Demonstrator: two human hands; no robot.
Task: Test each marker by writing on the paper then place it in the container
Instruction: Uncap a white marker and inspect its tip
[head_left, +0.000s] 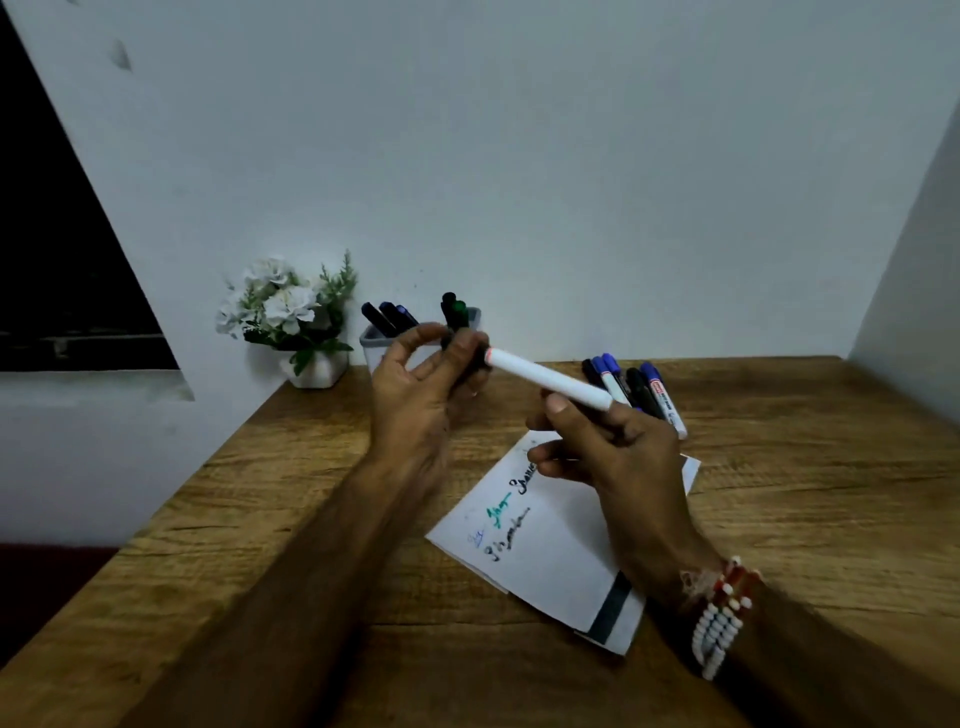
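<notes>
right hand (608, 452) clamped round white marker (545, 376), left hand (421, 384) pinched on its cap (478, 365) (dark), above paper (561, 551)

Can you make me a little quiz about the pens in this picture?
1. True or false: the left hand and the right hand both hold the white marker.
2. Where do the loose markers lie? A on the floor, B on the table, C in a drawer.
3. Fill in: the container stands beside a pot of white ____.
Key: 1 true; 2 B; 3 flowers.
</notes>
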